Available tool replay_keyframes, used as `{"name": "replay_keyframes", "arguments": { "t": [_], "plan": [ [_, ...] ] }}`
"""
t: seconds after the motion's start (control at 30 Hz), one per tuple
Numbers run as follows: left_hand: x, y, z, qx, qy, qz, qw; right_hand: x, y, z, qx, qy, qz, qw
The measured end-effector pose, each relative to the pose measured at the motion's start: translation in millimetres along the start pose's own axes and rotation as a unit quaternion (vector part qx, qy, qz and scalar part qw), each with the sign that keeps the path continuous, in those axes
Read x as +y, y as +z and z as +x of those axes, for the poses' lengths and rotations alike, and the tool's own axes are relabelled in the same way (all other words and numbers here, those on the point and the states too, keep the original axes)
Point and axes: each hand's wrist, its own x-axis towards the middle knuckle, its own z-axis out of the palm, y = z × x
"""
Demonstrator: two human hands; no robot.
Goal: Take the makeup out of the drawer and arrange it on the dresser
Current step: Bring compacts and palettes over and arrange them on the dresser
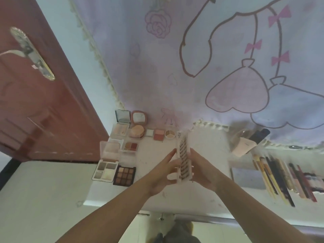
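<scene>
Centrally, above white dresser top [206, 155]: clear false-lash case [183, 158] held upright-tilted between left hand [163, 176] and right hand [201, 171], fingers of both lying along its sides, gripping it. Left of hands, laid open in rows on dresser: dark nine-pan palette [124, 175], white four-pan palette [105, 170], round peach compact [138, 127], small blush pans [159, 134]. Right: brushes and pencils [284, 178] in a row.

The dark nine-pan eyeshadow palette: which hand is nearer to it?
Left. The left hand is just right of the palette; the right hand lies farther right, beyond the lash case.
</scene>
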Motion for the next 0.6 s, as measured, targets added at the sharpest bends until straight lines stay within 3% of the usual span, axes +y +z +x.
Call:
{"name": "replay_keyframes", "arguments": {
  "t": [0.13, 0.27, 0.33, 0.43, 0.53, 0.6],
  "plan": [
    [-1.4, -21.8, -10.8, -0.031, -0.013, -0.065, 0.997, 9.5, -11.5, 3.0, -0.082, -0.004, 0.073, 0.994],
    [-3.8, -51.2, -12.1, 0.105, -0.039, -0.161, 0.980, 21.6, -39.6, 7.0, 0.072, 0.013, 0.092, 0.993],
    [-6.1, -63.9, -13.7, 0.190, -0.007, -0.134, 0.973, 32.0, -48.0, 8.8, 0.127, 0.008, 0.049, 0.991],
    [-5.5, -70.4, -17.1, 0.292, 0.063, 0.068, 0.952, 44.7, -44.3, 14.9, 0.188, 0.021, -0.045, 0.981],
    [2.0, -70.7, -13.0, 0.370, 0.122, 0.372, 0.842, 45.0, -29.1, 31.0, 0.229, 0.034, -0.147, 0.962],
    [8.5, -71.4, -9.7, 0.385, 0.137, 0.457, 0.790, 42.4, -19.9, 44.9, 0.240, 0.033, -0.199, 0.950]
  ]
}}
